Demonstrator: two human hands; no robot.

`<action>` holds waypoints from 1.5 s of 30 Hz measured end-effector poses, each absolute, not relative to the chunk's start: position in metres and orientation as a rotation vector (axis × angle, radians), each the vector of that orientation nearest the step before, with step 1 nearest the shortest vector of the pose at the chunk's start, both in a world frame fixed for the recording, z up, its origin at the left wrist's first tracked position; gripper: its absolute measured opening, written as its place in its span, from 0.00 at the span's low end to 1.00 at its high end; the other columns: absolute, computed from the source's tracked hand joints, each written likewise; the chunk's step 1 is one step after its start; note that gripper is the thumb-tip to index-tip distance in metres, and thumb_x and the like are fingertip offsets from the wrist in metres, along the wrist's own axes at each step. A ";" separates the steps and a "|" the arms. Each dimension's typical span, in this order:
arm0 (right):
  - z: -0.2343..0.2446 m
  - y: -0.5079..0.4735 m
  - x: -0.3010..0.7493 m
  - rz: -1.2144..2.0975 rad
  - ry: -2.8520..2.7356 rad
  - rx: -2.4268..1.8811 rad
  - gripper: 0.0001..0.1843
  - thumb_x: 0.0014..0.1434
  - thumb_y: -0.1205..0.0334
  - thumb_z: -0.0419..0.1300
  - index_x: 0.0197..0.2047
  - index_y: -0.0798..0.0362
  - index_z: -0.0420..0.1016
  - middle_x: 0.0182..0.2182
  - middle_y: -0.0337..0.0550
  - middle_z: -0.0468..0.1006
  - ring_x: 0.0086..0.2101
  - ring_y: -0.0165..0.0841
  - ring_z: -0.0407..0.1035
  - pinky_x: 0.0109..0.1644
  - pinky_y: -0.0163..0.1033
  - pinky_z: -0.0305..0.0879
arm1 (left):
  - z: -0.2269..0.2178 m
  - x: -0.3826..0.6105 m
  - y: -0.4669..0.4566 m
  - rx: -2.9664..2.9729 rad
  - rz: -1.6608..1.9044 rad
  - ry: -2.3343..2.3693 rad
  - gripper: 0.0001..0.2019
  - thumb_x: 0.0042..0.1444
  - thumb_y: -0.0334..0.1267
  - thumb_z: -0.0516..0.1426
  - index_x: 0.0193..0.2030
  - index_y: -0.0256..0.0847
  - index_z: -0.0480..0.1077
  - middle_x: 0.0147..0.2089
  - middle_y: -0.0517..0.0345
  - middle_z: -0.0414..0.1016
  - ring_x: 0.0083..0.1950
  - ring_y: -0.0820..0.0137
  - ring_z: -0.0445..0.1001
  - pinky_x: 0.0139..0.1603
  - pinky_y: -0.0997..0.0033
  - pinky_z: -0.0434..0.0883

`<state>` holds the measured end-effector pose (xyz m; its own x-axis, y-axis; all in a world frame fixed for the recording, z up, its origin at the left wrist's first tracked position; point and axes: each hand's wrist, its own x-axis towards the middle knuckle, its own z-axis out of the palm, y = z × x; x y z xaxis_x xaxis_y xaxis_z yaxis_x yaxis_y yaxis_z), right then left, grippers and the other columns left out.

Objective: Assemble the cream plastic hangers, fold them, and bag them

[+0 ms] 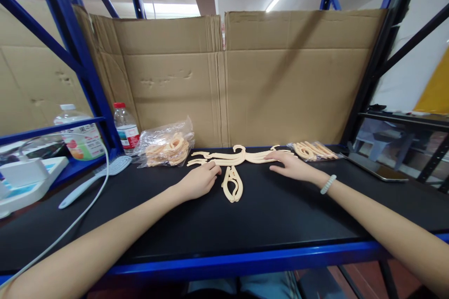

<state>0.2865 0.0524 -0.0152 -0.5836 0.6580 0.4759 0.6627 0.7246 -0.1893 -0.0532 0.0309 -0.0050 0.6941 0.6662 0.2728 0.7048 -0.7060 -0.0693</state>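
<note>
Several cream folding clothes hangers point(228, 156), unfolded, lie stacked at the middle back of the black tabletop. Their hook points away from me. My left hand point(200, 181) rests at the near edge of the stack's left arms, fingers loosely bent and thumb apart, with no grip visible. On the right, my right hand point(289, 166) lies over the right arms of the stack; its fingers are stretched out and the thumb is apart. Between my hands, nearer to me, sits a folded hanger point(238, 186), forming a pointed loop. The fingers partly cover the stack's ends.
Clear plastic bags of folded hangers stand at the back left point(168, 147) and back right point(314, 150). On the left are a red-capped bottle point(125, 128), a pale blue brush point(94, 180), a white cable point(94, 200) and a power strip point(38, 184). Behind rises a cardboard wall point(280, 88).
</note>
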 end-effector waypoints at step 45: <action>-0.006 0.034 0.270 -0.192 -2.246 -0.924 0.14 0.63 0.65 0.49 0.48 0.51 0.72 0.41 0.47 0.76 0.42 0.39 0.69 0.48 0.46 0.65 | -0.005 -0.029 0.018 -2.752 -1.621 -1.718 0.20 0.47 0.33 0.57 0.50 0.39 0.67 0.46 0.52 0.72 0.42 0.66 0.72 0.48 0.61 0.68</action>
